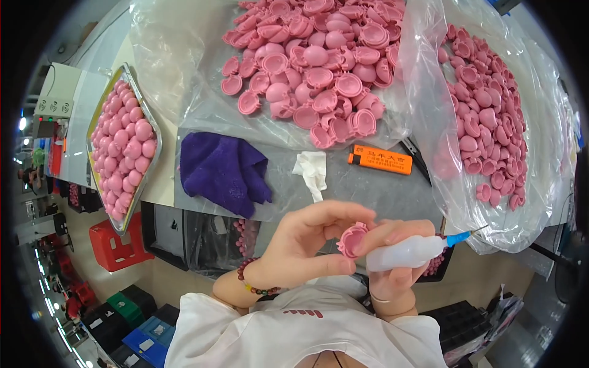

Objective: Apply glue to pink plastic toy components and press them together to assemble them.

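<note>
In front of my chest, my left hand (307,245) is curved round a pink half-shell (351,240), its thumb and fingers apart. One fingertip looks to be against the shell's left rim. The little piece shows its hollow side, with small tabs on its edge. From the right, my right hand (399,245) has a fingertip over the same shell. It also grips a white squeeze bottle (406,253), whose blue-hubbed needle points right and slightly up. Contacts behind the shell are hidden.
Loose pink half-shells (316,55) are heaped on clear plastic; more fill a plastic bag (491,116) at right. A tray (153,161) of pink balls stands left. Between lie a purple cloth (224,172), white tissue (313,170), orange box (380,160) and black-handled tool (418,161).
</note>
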The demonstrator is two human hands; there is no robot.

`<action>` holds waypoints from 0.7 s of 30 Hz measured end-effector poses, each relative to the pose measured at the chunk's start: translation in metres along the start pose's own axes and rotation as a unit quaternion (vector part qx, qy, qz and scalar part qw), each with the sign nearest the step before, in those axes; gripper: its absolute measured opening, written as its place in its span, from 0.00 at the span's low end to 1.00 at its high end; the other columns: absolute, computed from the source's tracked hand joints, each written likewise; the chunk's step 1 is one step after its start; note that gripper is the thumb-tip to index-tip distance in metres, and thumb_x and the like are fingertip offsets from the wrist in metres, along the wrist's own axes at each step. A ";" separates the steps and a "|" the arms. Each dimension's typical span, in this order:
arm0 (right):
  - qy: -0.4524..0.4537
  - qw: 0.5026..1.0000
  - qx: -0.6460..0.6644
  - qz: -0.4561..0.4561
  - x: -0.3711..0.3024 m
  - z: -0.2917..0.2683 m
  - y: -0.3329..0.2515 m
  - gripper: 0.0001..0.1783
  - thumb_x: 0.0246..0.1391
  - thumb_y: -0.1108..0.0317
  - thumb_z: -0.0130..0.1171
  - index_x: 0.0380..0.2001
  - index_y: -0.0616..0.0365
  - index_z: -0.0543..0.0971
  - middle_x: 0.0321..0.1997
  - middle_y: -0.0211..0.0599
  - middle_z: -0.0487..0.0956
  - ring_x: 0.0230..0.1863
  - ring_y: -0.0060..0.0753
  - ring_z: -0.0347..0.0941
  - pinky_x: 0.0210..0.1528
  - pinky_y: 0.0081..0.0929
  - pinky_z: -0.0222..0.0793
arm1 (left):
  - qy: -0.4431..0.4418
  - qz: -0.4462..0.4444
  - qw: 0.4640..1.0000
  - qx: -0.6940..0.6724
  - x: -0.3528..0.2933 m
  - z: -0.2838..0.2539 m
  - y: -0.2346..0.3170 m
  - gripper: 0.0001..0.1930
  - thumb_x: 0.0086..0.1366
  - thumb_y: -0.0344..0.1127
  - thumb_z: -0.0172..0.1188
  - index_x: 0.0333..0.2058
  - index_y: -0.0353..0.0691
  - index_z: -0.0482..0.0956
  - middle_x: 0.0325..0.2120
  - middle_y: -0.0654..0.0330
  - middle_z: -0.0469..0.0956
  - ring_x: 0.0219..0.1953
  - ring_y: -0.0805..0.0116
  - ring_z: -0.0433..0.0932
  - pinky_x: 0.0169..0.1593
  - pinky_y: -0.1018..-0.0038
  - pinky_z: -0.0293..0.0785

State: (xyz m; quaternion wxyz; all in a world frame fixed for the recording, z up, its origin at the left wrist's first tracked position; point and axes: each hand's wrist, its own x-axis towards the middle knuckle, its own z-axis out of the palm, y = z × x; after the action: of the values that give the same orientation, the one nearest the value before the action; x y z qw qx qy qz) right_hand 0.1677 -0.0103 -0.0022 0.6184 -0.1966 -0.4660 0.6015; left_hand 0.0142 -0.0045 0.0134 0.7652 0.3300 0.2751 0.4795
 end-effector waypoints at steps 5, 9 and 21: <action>-0.014 0.999 -0.011 0.035 0.005 -0.001 -0.007 0.22 0.46 0.60 0.59 0.38 0.64 0.66 0.29 0.46 0.74 0.30 0.31 0.71 0.31 0.25 0.67 | -0.008 0.003 1.000 -0.006 -0.002 -0.008 -0.002 0.29 0.46 0.31 0.68 0.47 0.28 0.66 0.44 0.49 0.70 0.42 0.66 0.74 0.47 0.74 0.68; 0.147 0.979 -0.135 -0.030 0.004 -0.005 -0.007 0.31 0.46 0.46 0.57 0.41 0.62 0.65 0.23 0.34 0.70 0.21 0.25 0.63 0.19 0.19 0.51 | 0.025 0.056 0.998 0.029 -0.008 -0.008 -0.002 0.28 0.48 0.30 0.67 0.47 0.28 0.66 0.45 0.45 0.69 0.39 0.64 0.75 0.42 0.74 0.73; -0.082 0.884 -0.401 -0.227 0.022 -0.004 -0.038 0.35 0.51 0.39 0.44 0.30 0.69 0.72 0.17 0.31 0.63 0.16 0.24 0.55 0.15 0.21 0.45 | 0.004 0.102 0.994 0.023 -0.005 -0.006 -0.012 0.24 0.52 0.24 0.61 0.47 0.28 0.64 0.46 0.37 0.68 0.42 0.59 0.75 0.45 0.67 0.74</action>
State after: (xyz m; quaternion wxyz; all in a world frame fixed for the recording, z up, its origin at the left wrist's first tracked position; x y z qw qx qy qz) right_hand 0.1888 0.0039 0.0341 0.5663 -0.2666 -0.7482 0.2199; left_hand 0.0143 -0.0116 0.0013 0.7033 0.3719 0.2536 0.5502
